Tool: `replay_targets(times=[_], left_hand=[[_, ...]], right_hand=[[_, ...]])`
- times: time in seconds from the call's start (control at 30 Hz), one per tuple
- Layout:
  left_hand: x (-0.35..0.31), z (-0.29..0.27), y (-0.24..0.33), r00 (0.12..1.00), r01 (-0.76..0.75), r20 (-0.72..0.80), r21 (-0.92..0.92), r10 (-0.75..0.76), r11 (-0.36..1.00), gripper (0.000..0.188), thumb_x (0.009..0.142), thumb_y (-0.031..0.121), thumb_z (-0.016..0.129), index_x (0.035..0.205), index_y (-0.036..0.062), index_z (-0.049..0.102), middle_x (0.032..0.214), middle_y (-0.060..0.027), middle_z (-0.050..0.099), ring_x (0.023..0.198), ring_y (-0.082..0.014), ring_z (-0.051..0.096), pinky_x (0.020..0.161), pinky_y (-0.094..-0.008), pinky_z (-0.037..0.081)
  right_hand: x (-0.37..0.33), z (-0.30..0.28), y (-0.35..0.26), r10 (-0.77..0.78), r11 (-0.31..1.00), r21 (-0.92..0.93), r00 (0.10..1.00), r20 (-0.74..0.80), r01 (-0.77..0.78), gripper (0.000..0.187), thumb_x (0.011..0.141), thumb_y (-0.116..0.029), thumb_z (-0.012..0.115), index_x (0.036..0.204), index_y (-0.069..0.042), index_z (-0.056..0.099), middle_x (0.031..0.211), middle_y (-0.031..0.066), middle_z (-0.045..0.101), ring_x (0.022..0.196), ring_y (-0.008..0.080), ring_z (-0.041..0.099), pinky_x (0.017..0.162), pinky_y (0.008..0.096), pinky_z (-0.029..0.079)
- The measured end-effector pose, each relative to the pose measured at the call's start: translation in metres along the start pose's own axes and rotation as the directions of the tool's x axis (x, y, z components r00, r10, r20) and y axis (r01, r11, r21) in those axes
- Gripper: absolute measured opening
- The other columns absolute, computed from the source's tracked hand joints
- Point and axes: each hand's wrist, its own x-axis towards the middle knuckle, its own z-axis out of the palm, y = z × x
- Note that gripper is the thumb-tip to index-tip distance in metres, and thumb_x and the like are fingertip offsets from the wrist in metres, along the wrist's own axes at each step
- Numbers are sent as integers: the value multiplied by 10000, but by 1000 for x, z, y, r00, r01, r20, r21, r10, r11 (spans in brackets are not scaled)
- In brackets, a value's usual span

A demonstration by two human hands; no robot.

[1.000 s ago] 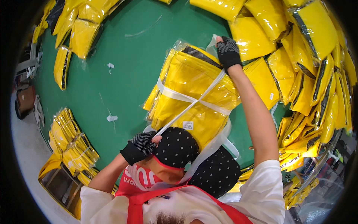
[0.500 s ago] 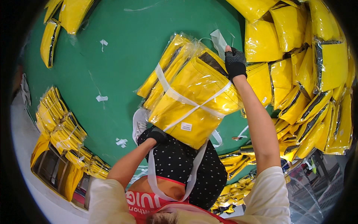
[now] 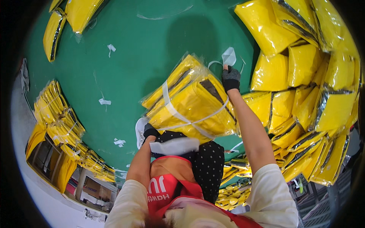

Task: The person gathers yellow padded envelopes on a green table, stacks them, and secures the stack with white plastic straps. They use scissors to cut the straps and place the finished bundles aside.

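Observation:
A bundle of flat yellow packs (image 3: 190,108) in clear plastic lies tilted before my knees, with dark strips along some folds. White strapping (image 3: 170,100) crosses over its top face. My left hand (image 3: 151,131), in a black fingerless glove, grips the bundle's near left corner, its fingertips partly hidden. At the right side my right hand (image 3: 231,78), gloved alike with white dots, is closed at the bundle's edge, thumb pointing away from me. Just beyond it is a pale scrap (image 3: 229,57) with a thin curved strip. A loose white strap end (image 3: 175,146) hangs blurred over my lap.
Yellow packs (image 3: 270,72) pile high along the right side. Strapped stacks (image 3: 61,110) stand at the left, by a yellow-edged frame (image 3: 45,163). More packs (image 3: 81,15) lie far left. White scraps (image 3: 111,48) dot the green floor (image 3: 121,76).
The bundle has tipped and its near face is now less visible. The right hand has come nearer and slightly left. The loose strap end has swung across my lap. The whole view has shifted.

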Motion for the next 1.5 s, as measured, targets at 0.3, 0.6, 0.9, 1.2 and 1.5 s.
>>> replay_targets(times=[0.3,0.6,0.9,1.2,1.5], left_hand=[[8,12,-10,1000,16,-9,-36,-16,999,274,826,158,484,1056,27,556,1010,-138,605,918,-254,578,813,-323,458],[7,42,-35,976,-60,-212,-15,55,998,275,827,152,495,1062,20,551,1014,-132,605,922,-241,577,815,-321,457],[28,40,-64,854,-268,-448,53,263,962,277,827,146,506,1068,13,546,1019,-126,604,927,-229,577,818,-320,456],[26,-66,-46,728,-492,-518,62,449,869,281,828,139,517,1073,6,541,1023,-120,604,932,-216,576,821,-318,456],[60,-119,-31,693,-652,-519,-158,499,741,285,828,133,527,1079,-1,536,1028,-115,603,936,-204,576,824,-317,455]], right_hand=[[36,73,16,-181,973,-107,962,205,206,349,880,-331,369,760,-82,583,690,184,593,672,380,564,621,480,438],[42,73,9,-207,978,33,952,225,204,367,877,-331,371,843,-52,608,821,207,604,781,400,558,710,472,442],[-32,30,78,-141,945,326,889,435,-9,350,877,-340,415,951,-42,583,967,184,590,884,334,555,780,418,442],[-170,-96,81,-185,335,941,983,15,49,318,881,-324,424,976,-53,562,977,156,575,889,297,544,793,385,438],[-176,-7,87,-108,-144,988,993,41,-56,290,885,-307,433,1001,-64,540,987,127,559,894,260,532,807,353,435]])
